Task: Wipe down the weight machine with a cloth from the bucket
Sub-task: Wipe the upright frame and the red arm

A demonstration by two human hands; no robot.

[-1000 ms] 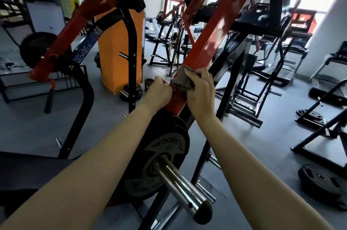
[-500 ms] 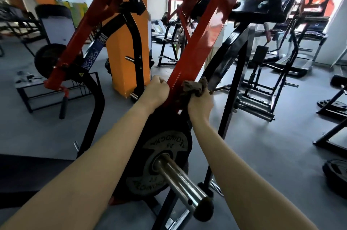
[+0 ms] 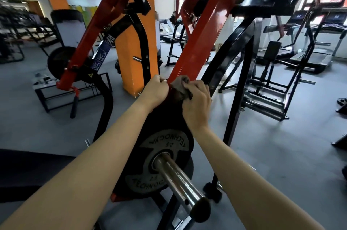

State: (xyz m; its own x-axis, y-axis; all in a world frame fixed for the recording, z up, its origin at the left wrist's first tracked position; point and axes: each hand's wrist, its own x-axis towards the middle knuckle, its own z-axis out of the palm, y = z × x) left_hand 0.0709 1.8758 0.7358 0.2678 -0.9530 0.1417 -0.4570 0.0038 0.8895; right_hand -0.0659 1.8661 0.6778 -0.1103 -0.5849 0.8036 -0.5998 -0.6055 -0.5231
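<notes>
- Right now, low on the red arm [image 3: 202,38] of the weight machine [image 3: 244,47]: a cloth [image 3: 181,88], brownish-grey and crumpled into a wad, pressed to the arm's front face just above the weight plate [image 3: 165,162].
- Red arm: glossy, flat-faced, a long box beam. Long axis on a slant, from the plate near the middle of the view up and rightward to the top edge.
- Right hand [image 3: 197,102]: fingers curled over the cloth, gripping it against the beam's right side (thumb not visible).
- Left hand [image 3: 155,90]: closed tight round the beam's left edge, just beside the cloth, knuckles toward the camera.
- Weight plate: black, with a grey lettered ring, flat face toward the camera, top edge under both wrists.
- Chrome sleeve [image 3: 180,181]: thick, shiny, black-capped, sticking out of the plate's hub and pointing toward the camera, down and to the right.
- Off to the left, a second red arm [image 3: 90,41] on much the same slant, with an orange pillar [image 3: 135,51] behind, between the two.
- Beneath it all, grey floor [image 3: 272,154].
</notes>
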